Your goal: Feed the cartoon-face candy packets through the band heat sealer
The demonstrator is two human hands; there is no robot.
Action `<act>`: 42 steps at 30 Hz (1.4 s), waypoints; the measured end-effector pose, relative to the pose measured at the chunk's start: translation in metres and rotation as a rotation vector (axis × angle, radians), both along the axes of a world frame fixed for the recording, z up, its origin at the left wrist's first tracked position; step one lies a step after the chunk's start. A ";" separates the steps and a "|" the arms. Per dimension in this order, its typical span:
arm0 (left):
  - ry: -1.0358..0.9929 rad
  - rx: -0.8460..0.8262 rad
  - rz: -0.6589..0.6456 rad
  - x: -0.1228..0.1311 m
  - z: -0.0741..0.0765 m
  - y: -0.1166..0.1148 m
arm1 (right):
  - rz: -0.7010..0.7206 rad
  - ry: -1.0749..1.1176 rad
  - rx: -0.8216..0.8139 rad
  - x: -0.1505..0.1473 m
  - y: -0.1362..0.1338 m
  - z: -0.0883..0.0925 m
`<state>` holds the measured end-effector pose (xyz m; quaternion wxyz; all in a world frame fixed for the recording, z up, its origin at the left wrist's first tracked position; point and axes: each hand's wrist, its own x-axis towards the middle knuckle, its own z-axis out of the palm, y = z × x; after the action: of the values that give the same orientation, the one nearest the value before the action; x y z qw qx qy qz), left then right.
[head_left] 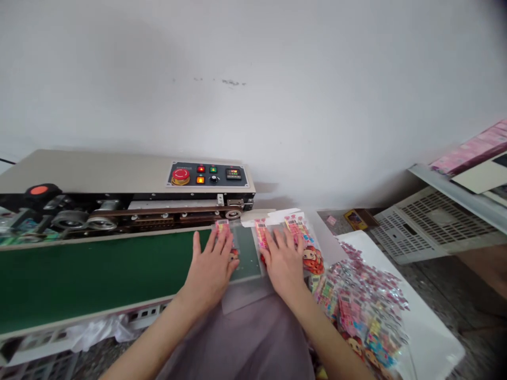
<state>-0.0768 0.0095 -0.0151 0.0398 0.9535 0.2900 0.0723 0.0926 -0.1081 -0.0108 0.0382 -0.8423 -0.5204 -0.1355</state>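
Observation:
My left hand (210, 266) lies flat, fingers spread, over a small clear packet with a pink printed label (223, 226) at the end of the green conveyor belt (119, 269). Most of that packet is hidden under the hand. My right hand (285, 264) rests with its fingers stretched out on another packet with a pink label (261, 230). Beyond its fingertips lie overlapping printed packets (312, 258) with a red-haired cartoon figure. Both hands are open and press from above. A translucent plastic sheet (243, 294) sticks out towards my lap.
Behind the belt stands a sealing machine with a control panel (208, 175), lit buttons and a red knob (180, 176). To the right, a heap of filled packets (362, 306) lies on a white surface (431, 338). A pale plastic crate (428, 224) stands beyond, below a shelf (455, 192).

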 end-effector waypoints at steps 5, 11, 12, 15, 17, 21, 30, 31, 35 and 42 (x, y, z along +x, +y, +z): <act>-0.009 -0.017 -0.057 0.012 0.018 -0.005 | 0.033 0.130 0.078 -0.005 0.014 0.017; -0.059 -0.091 -0.283 0.056 0.000 -0.025 | 0.272 0.456 0.156 0.030 0.048 0.018; -0.058 -0.098 -0.282 0.059 -0.004 -0.027 | 0.273 0.475 0.141 0.033 0.056 0.017; -0.057 -0.119 -0.297 0.056 -0.009 -0.026 | 0.268 0.429 0.041 0.037 0.070 0.014; -0.045 -0.148 -0.329 0.051 -0.006 -0.022 | 0.264 0.367 -0.015 0.035 0.070 0.015; -0.014 -0.231 -0.364 0.044 0.004 -0.011 | 0.283 0.334 0.011 0.031 0.066 0.016; -0.055 -0.217 -0.268 0.051 0.012 -0.021 | 0.261 0.428 0.007 0.044 0.073 0.018; -0.059 -0.185 -0.225 0.053 0.008 -0.026 | 0.249 0.395 0.035 0.049 0.064 0.020; -0.094 -0.039 -0.163 0.059 -0.013 -0.034 | 0.100 0.128 0.123 0.072 0.002 0.015; -0.121 0.006 -0.248 0.050 -0.025 -0.008 | -0.084 0.014 -0.003 0.057 -0.043 -0.024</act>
<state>-0.0266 0.0020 -0.0403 0.0630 0.9760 0.1666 0.1252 0.1498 -0.1507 -0.0345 0.0348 -0.8643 -0.4846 -0.1305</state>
